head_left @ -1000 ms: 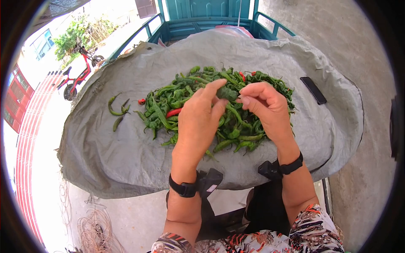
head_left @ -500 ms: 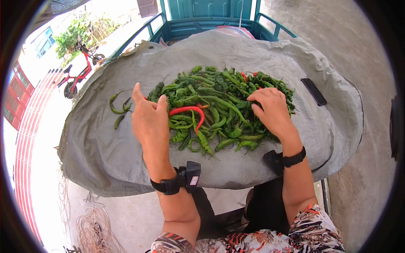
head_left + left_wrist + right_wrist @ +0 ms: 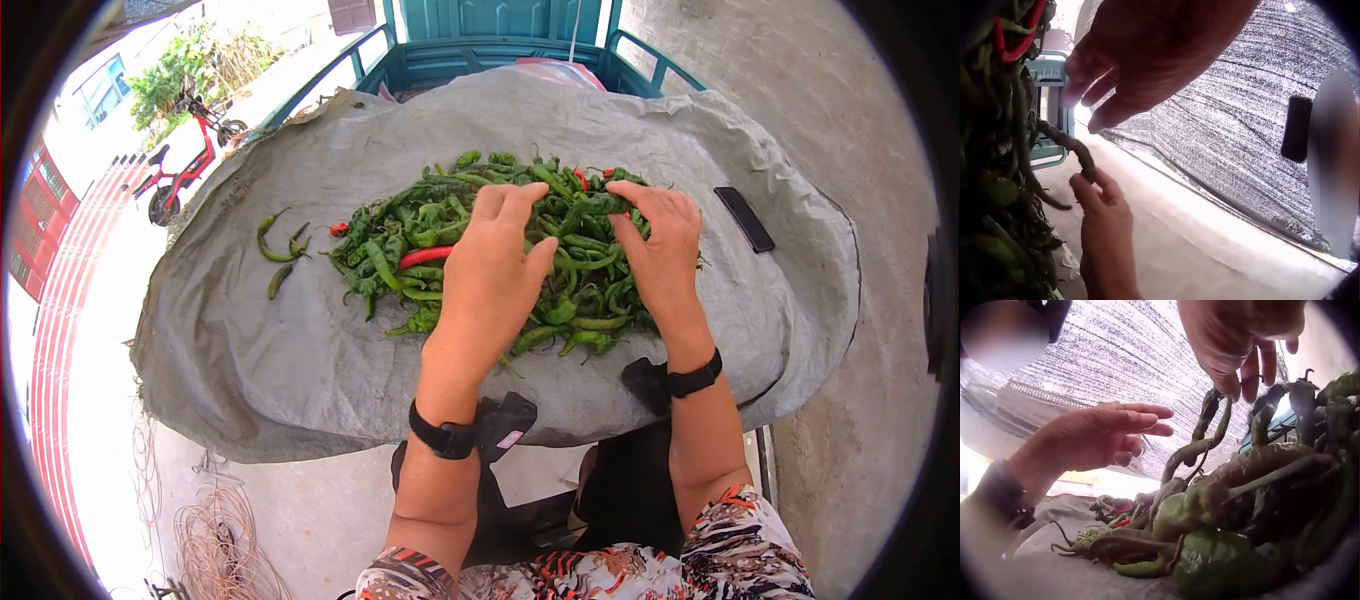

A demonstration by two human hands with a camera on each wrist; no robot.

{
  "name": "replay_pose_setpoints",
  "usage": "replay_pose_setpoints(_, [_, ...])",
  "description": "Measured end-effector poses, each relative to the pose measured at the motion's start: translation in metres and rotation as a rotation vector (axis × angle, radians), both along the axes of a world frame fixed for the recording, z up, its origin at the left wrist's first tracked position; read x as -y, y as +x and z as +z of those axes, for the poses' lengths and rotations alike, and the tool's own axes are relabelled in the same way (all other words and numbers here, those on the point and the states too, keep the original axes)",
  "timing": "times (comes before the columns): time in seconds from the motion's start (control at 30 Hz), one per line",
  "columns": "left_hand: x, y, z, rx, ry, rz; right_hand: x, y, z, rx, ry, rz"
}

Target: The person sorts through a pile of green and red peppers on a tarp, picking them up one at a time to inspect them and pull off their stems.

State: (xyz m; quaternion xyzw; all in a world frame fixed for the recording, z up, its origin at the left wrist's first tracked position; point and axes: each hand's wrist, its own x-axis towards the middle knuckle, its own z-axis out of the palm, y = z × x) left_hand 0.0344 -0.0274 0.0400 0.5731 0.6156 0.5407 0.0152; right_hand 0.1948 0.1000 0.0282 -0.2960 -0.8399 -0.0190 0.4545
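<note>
A heap of green peppers [image 3: 400,225] with a few red ones lies on a grey sheet [image 3: 260,370]. Over its middle the left hand [image 3: 490,275] reaches with fingers extended and nothing held; the right wrist view shows this hand [image 3: 1091,437] apart from the peppers. At the heap's right side, the right hand [image 3: 662,250] has thumb and fingers at a green pepper [image 3: 600,204]. In the left wrist view the right hand [image 3: 1107,231] pinches the end of a dark green pepper [image 3: 1079,150] between thumb and fingers.
A black phone [image 3: 744,219] lies on the sheet to the right. Several peppers [image 3: 268,240] sit apart on the left. Behind stands a teal cart bed [image 3: 500,50]; a red bike [image 3: 190,170] is at far left, coiled cord [image 3: 220,540] at lower left.
From the heap's left side, the left hand has come back over its middle. The right hand has shifted slightly and now pinches a green pepper.
</note>
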Motion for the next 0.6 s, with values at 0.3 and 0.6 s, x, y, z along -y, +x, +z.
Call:
replay_pose_setpoints(0.3, [-0.013, 0.001, -0.013, 0.021, -0.041, 0.009, 0.02, -0.007, 0.009, -0.07, -0.204, 0.393])
replay_pose_setpoints(0.6, [0.035, -0.057, 0.002, 0.022, -0.052, 0.636, 0.018, -0.01, 0.002, 0.132, -0.177, 0.42])
